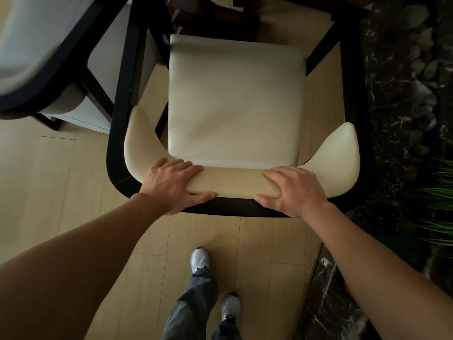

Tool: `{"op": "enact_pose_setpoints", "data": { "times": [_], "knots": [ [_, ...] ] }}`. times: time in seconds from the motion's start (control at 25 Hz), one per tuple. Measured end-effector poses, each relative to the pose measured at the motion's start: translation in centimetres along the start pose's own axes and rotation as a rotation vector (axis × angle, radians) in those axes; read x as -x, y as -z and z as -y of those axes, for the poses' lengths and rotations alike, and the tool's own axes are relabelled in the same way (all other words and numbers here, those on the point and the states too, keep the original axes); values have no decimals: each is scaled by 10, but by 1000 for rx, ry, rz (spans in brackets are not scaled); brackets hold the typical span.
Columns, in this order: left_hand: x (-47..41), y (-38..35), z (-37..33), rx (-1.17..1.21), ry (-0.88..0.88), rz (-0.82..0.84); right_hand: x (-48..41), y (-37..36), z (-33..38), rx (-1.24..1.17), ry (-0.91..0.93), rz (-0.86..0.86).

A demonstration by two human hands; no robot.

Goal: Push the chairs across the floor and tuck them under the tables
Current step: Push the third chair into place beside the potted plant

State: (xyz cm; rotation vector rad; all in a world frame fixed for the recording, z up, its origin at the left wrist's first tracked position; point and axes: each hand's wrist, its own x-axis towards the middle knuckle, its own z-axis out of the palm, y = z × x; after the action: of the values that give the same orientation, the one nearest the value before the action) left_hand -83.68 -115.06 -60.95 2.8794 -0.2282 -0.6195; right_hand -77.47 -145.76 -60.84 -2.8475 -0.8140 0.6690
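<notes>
Fingers (182, 168) of the left hand (171, 186) were curled over the top of the cream backrest (232, 184) of the chair (235, 99), with the thumb pressed on its near side. The right hand (295, 190) gripped the same pad in the same way, a little apart from the left. This black-framed chair stood upright on the pale wooden floor (61, 182), its seat facing away from the person, and the seat's far edge lay near some dark wood (220, 18) at the top that was too cut off to identify. A second chair (36, 57) stood just beside it on the left, blurred. Dark veined stone (397, 94) and green leaves (441, 192) ran along the right. White shoes (200, 260) stood on the floor behind the backrest.
</notes>
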Motion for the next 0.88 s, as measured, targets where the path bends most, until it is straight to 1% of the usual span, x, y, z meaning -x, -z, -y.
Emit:
{"op": "enact_pose_setpoints", "data": {
  "times": [0.36, 0.6, 0.88],
  "knots": [
    [-27, 12, 21, 2, -33, -24, -23, 8, 3, -24, -43, -36],
    [-39, 19, 31, -13, -46, -14, -34, 10, 5, -28, -69, -31],
    [-64, 35, 48, -21, -59, -7, -58, 17, 5, -40, -86, -74]
  ]
}}
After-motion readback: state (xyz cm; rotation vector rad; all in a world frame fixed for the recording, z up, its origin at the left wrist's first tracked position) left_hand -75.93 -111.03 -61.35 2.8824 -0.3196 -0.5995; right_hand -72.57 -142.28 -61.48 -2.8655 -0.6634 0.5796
